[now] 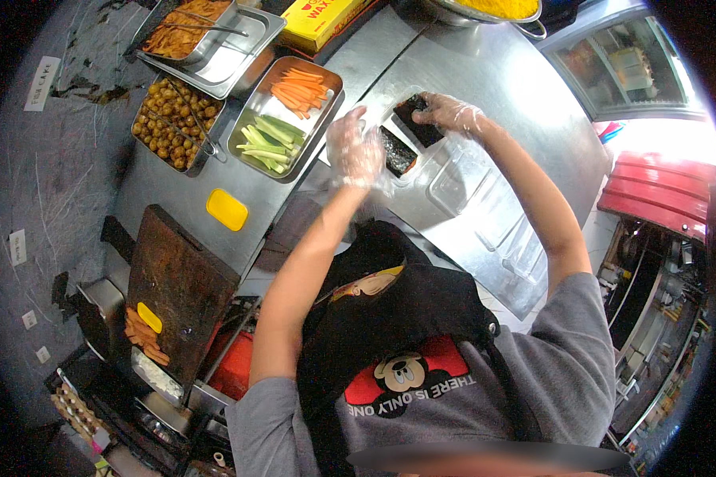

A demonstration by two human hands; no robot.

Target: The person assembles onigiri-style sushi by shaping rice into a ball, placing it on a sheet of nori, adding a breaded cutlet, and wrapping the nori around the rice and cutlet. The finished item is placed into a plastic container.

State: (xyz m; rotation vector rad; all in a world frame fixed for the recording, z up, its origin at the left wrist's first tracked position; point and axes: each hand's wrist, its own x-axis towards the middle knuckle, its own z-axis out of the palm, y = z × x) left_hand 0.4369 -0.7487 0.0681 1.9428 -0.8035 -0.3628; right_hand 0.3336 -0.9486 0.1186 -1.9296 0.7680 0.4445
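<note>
Both my hands wear clear plastic gloves. My right hand (452, 114) is closed on the end of a dark seaweed-wrapped block (420, 131) on the steel table. Beside it lies a second seaweed-wrapped block (398, 151), shiny on top, with a little orange filling showing at its lower end. My left hand (356, 151) is just left of this second block, fingers loosely stretched and somewhat blurred, with nothing visible in them. Clear plastic containers (457, 184) stand on the table under my right forearm.
Left of my left hand stands a steel tray (334, 95) of carrot and cucumber sticks. Beyond are pans of small brown balls (175, 119) and orange shreds (191, 30). A yellow lid (227, 209), a wooden board (175, 278) and a yellow box (318, 24) are nearby.
</note>
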